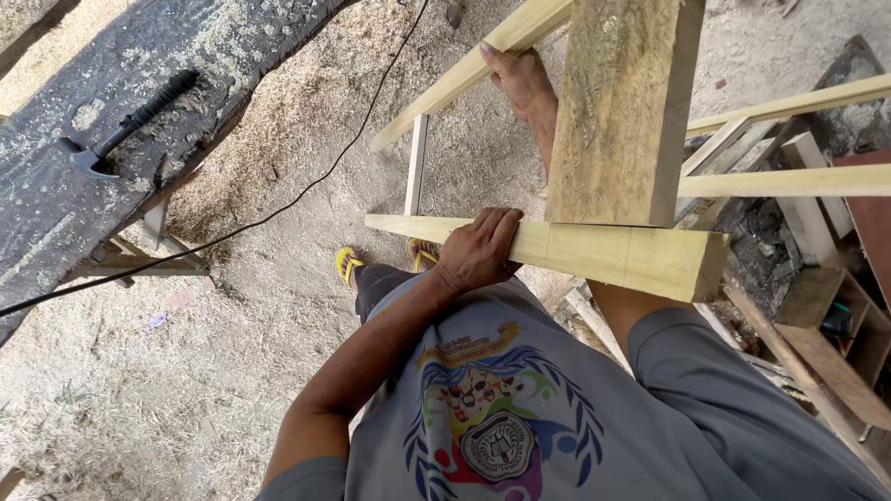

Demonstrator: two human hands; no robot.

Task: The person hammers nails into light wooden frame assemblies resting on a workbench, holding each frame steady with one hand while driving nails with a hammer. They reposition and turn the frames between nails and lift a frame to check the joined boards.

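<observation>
Left hand: the left hand [480, 249] is curled over the near rail [557, 250] of a pale wooden frame [416, 165], fingers wrapped across its top face, gripping it.
Right hand: the right hand [522, 82] lies on the far rail [469, 72] of the same frame; the forearm runs behind a thick plank, and whether the fingers are closed round the rail cannot be told.
Frame: squared, smooth, light-yellow timber; the near rail runs left to right just in front of the person's chest, and a thin cross piece joins it to the far rail at the left end.
In the way: a broad rough plank [624, 107], weathered and grey-brown, stands on the near rail and hides most of the right forearm.
Bench: a dark, worn bench [56, 199] at the upper left, dusted with shavings; a black-handled hammer [125, 125] lies near its middle.
Cable: a thin black cable [278, 211] crosses from the bench edge over the ground towards the top.
Ground: sawdust and wood shavings [232, 306], loose and pale.
Feet: yellow sandals [351, 264] just below the near rail.
Right side: stacked timber offcuts and slats [817, 325], brown and pale.
</observation>
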